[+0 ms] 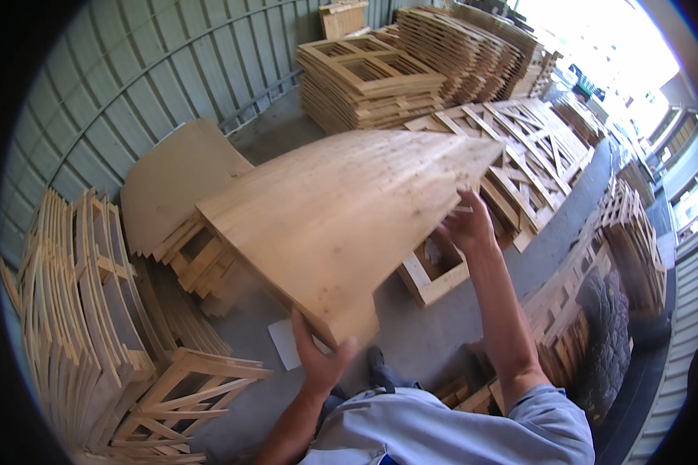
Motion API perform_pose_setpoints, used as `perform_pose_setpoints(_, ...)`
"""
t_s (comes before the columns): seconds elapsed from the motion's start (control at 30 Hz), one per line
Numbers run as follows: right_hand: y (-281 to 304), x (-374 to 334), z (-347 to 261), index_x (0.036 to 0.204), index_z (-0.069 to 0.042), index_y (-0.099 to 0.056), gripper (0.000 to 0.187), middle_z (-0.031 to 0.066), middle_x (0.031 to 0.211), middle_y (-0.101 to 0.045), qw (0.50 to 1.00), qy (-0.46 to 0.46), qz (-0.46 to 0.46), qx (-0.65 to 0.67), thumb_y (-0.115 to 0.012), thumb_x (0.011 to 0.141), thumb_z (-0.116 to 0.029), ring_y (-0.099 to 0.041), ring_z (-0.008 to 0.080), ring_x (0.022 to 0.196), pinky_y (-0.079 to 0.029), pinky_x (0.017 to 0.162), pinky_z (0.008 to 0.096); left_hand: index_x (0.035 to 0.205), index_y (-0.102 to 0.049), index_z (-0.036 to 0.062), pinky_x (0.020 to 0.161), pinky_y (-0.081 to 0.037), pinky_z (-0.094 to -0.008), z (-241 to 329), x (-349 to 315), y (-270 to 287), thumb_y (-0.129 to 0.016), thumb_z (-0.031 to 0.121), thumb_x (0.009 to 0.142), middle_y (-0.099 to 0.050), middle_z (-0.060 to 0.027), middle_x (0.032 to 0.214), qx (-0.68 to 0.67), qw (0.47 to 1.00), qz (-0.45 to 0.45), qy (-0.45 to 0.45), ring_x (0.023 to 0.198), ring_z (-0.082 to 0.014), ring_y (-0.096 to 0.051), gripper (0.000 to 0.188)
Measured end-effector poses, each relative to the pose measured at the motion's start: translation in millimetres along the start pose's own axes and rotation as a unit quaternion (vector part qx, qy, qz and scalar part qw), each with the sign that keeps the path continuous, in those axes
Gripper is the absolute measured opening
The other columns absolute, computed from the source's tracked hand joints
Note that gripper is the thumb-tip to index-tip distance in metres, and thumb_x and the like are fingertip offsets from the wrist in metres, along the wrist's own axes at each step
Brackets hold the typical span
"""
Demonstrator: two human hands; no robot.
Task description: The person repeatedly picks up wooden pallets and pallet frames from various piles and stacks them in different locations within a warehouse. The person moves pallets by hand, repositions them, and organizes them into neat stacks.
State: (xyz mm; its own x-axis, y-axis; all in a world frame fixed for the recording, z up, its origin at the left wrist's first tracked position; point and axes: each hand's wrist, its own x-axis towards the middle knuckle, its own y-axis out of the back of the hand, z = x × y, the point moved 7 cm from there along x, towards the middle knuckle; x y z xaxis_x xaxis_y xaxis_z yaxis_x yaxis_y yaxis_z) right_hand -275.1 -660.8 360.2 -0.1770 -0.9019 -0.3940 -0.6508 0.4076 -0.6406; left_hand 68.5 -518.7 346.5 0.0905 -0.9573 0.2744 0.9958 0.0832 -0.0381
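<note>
You are holding a large plywood sheet [341,209] up off the floor with both hands, and it fills the middle of the view, tilted so that its near corner points down toward you and its far edge rises toward the back of the room. Your left hand [318,358] grips that near corner from below, fingers [301,332] wrapped up over the edge and clamped on the wood. Your right hand [465,226] is raised at the sheet's right edge, its fingers closed on the board there; the fingertips themselves are partly hidden by the wood. The sheet touches nothing else that you can see; it hangs above the concrete floor [411,333] and above a low stack of wooden frames [202,260] at its left side. Behind that stack a second brown panel [174,178] leans against the corrugated metal wall [132,93]. Below your right hand an open wooden frame [434,283] lies on the floor, and beyond it a broad pile of lattice frames [535,147] spreads toward the right. At the back stand taller stacks of frames [364,77]. Along the left edge more frames stand upright on edge [77,310], with a braced frame [186,395] lying flat near your left elbow. A white sheet of paper [285,345] lies on the floor just beside your left hand.
</note>
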Motion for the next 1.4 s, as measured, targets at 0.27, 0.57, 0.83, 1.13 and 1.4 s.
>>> perform_pose_setpoints(0.27, -80.7, 53.7, -82.7, 0.127, 0.014, -0.045, 0.065, 0.0267, 0.127, -0.056, 0.985, 0.067, -0.136, -0.076, -0.063, 0.089, -0.035, -0.058, 0.0345, 0.117, -0.047, 0.102, 0.0480, 0.132, -0.048, -0.0067, 0.098, -0.042, -0.0364, 88.4, 106.5, -24.3, -0.070, 0.037, 0.079, -0.055, -0.0174, 0.124, 0.079, 0.982, 0.168, -0.039, 0.112, -0.0238, -0.054, 0.072)
perform_pose_setpoints(0.57, -191.8, 68.5, -136.0, 0.118, 0.003, -0.064, 0.057, 0.0179, 0.119, -0.064, 0.762, 0.383, -0.227, -0.470, -0.066, 0.085, -0.044, -0.059, 0.0255, 0.111, -0.048, 0.091, 0.0350, 0.120, -0.060, -0.0052, 0.092, -0.045, -0.0331, 157.5, 256.2, -25.3, -0.072, 0.036, 0.083, -0.063, -0.0125, 0.111, -0.078, 0.982, 0.157, -0.073, 0.104, -0.0196, -0.059, 0.057)
perform_pose_setpoints(0.83, -254.5, 74.8, -94.3, 0.122, -0.002, -0.061, 0.056, 0.0196, 0.120, -0.065, 0.584, 0.547, -0.144, -0.583, -0.072, 0.082, -0.040, -0.064, 0.0335, 0.108, -0.049, 0.097, 0.0388, 0.118, -0.064, 0.0000, 0.098, -0.041, -0.0347, 181.8, 332.4, 8.5, -0.078, 0.039, 0.077, -0.063, -0.0093, 0.115, -0.097, 0.981, 0.143, -0.088, 0.108, -0.0213, -0.057, 0.059)
perform_pose_setpoints(1.13, -110.1, 199.0, -230.0, 0.119, 0.002, -0.061, 0.050, 0.0154, 0.110, -0.067, 0.753, 0.536, 0.087, -0.371, -0.067, 0.089, -0.037, -0.063, 0.0237, 0.100, -0.049, 0.090, 0.0355, 0.114, -0.068, 0.0060, 0.100, -0.040, -0.0369, 192.3, 398.1, 27.2, -0.085, 0.039, 0.068, -0.063, -0.0090, 0.116, -0.123, 0.976, 0.168, -0.056, 0.113, -0.0219, -0.054, 0.059)
perform_pose_setpoints(1.4, -115.8, 393.3, -193.8, 0.132, 0.008, -0.048, 0.080, 0.0218, 0.130, -0.056, 0.959, 0.177, -0.117, -0.189, -0.050, 0.092, -0.062, -0.060, 0.0287, 0.112, -0.047, 0.099, 0.0375, 0.114, -0.067, 0.0059, 0.095, -0.047, -0.0345, 222.1, 492.6, 52.7, -0.081, 0.032, 0.076, -0.068, -0.0063, 0.111, -0.130, 0.979, 0.143, -0.066, 0.105, -0.0197, -0.061, 0.048)
